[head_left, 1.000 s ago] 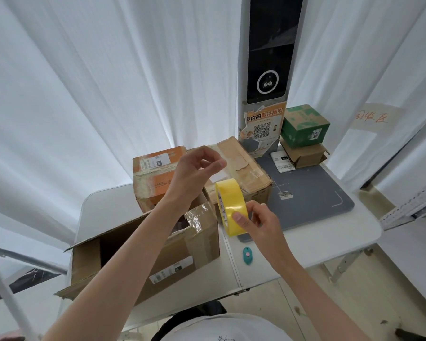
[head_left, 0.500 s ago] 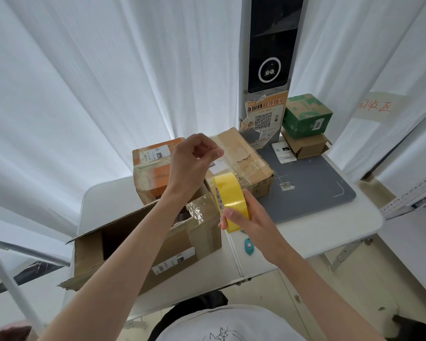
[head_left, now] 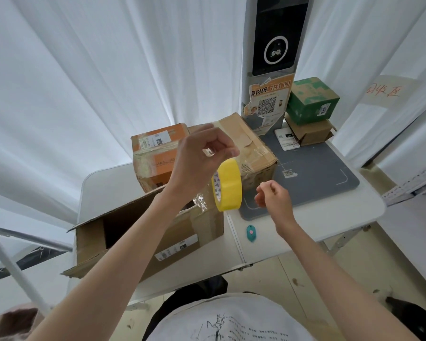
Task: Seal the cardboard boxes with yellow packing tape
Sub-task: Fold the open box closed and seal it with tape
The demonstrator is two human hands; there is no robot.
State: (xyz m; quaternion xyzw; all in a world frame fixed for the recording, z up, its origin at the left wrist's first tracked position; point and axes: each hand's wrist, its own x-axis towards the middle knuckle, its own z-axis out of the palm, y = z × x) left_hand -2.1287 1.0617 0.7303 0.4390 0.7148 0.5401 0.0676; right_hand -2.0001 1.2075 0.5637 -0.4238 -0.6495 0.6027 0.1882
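The left hand (head_left: pixel 202 153) pinches the free end of the yellow packing tape roll (head_left: pixel 228 184), dangling above the open brown cardboard box (head_left: pixel 182 232) at the worktop's (head_left: pixel 305 222) front edge, while the right hand (head_left: pixel 273 196), loosely curled, holds nothing; risk: unsupported roll swings, and the strip twists or sticks to itself.

Teal cutter (head_left: pixel 250 233) on white tabletop (head_left: pixel 342 217), nr grey mat (head_left: pixel 312 173); QR poster (head_left: pixel 268 104) behind; white curtains (head_left: pixel 84 82).
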